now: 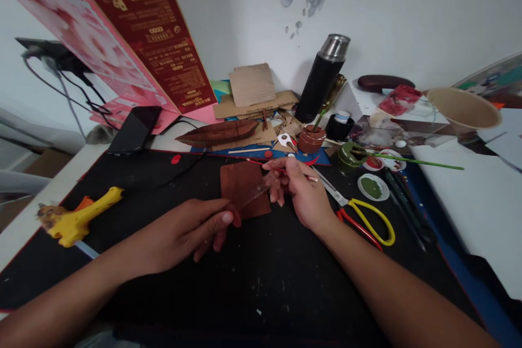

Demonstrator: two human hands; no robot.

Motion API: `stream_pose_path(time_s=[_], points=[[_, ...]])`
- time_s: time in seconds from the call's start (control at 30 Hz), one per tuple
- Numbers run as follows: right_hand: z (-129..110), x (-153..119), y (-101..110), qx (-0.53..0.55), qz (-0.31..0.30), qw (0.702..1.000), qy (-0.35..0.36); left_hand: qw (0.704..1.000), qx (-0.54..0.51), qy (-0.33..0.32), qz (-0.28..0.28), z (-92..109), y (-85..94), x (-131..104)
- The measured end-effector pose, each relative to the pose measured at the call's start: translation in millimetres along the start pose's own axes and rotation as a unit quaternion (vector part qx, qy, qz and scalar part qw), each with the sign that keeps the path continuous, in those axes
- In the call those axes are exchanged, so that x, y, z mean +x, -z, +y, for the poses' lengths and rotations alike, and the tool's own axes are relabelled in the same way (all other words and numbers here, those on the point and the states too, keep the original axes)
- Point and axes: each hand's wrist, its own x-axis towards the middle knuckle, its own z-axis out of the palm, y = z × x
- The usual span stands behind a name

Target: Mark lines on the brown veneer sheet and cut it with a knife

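Observation:
My left hand (183, 236) is closed, pinching a small reddish-brown piece (235, 217) between thumb and fingers. A clear, see-through strip (253, 194) reaches from that piece toward my right hand; its exact kind is hard to tell. My right hand (305, 190) is closed with bent fingers around a thin red stick (281, 170). Beneath both hands a brown square sheet (240, 179) lies flat on the black mat (261, 283). Close to my right wrist are scissors (353, 207) with one yellow and one red handle.
A yellow glue gun (87, 217) lies at left, near a black phone (135, 129). At the back stand a black thermos (322, 79), a brown paint jar (312, 138) and a green jar (348, 157) beside cardboard pieces (253, 84). A brown leaf-shaped piece (220, 135) lies before them.

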Motion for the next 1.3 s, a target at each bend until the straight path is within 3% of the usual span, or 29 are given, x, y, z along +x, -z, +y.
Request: stream_pose_path(time_s=[0.2,0.33,0.47,0.63,0.73,1.03,1.3], points=[[-7,-3,-3,-0.046,-0.001,0.999,-0.009,0.989,-0.1,0.1,-0.048,10,-2.5,11],[-9,-2,-2,-0.074,0.017,0.997,-0.015,0.989,-0.103,0.1,-0.04,8,1.1,14],[-8,3,2,-0.069,0.041,0.997,-0.006,0.993,-0.055,0.093,0.039,-4,10.8,4],[-7,9,8,-0.05,0.076,0.996,-0.005,0.975,-0.03,0.072,0.206,-21,20.7,-17],[-8,8,8,-0.065,0.063,0.996,-0.012,0.968,-0.002,0.066,0.244,-21,19.1,-24],[-11,15,20,-0.063,0.105,0.992,0.038,0.965,0.007,0.101,0.241,-21,12.8,-31],[-14,9,14,-0.099,0.087,0.991,0.029,0.976,0.08,0.083,0.185,-9,-17.7,-17]])
